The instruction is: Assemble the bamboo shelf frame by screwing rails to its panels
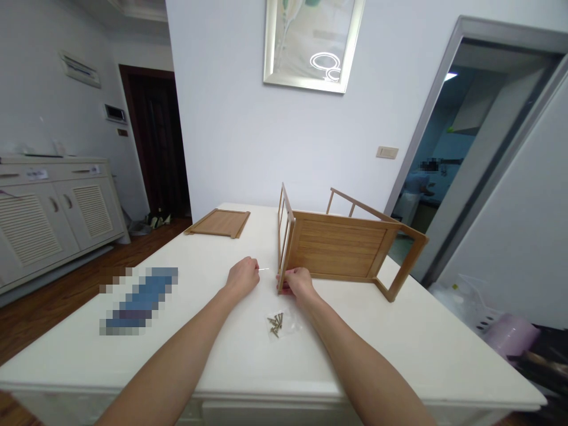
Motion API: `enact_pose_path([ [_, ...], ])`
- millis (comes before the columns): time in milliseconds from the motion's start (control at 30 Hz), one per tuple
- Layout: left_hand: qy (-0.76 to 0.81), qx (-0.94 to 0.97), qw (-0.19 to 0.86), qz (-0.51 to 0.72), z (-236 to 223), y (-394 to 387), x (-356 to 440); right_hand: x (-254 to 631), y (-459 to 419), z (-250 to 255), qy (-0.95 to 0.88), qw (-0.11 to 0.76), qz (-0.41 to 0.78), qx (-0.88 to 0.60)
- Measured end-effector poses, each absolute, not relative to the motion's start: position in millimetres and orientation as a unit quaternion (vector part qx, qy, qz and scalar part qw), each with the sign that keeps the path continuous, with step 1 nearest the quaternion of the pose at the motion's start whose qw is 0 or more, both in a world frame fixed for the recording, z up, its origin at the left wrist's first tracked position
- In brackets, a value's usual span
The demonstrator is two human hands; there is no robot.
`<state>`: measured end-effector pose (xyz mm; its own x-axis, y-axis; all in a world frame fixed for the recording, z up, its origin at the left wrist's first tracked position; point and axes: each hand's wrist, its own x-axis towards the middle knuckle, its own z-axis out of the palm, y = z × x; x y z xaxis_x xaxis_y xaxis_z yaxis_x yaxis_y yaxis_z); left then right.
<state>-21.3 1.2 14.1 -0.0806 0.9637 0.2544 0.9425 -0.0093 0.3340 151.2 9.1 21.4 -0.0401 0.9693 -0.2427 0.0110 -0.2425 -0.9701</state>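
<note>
My left hand (pixel 243 278) is closed round a thin metal rod (pixel 264 270), whose bare end points right toward the wooden frame. My right hand (pixel 300 283) grips the lower near corner of a slatted side frame (pixel 287 248); some of its fingers are hidden. That side frame stands upright at the left end of a partly assembled wooden shelf unit (pixel 341 245), which rests on the table. Just below my hands lies a clear plastic bag (pixel 288 329) with several brass-coloured screws (pixel 276 322). Farther back on the left, a loose wooden panel (pixel 222 222) lies flat.
The white table (pixel 386 349) reaches back to the wall. On its left lies a blue pixelated thing (pixel 144 299). A framed picture (pixel 313 86) hangs above. To the right are a doorway with a person (pixel 415 186) beyond it and a pink container (pixel 510 334).
</note>
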Motion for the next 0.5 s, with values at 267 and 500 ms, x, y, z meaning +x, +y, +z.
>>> enact_pose_path([
  [267,0.716,0.671,0.051,0.186,19,-1,-28,158,11,23,-0.472,0.397,0.532,-0.581],
  [500,0.705,0.669,0.106,0.21,33,-5,-42,161,13,23,-0.486,0.386,0.515,-0.591],
])
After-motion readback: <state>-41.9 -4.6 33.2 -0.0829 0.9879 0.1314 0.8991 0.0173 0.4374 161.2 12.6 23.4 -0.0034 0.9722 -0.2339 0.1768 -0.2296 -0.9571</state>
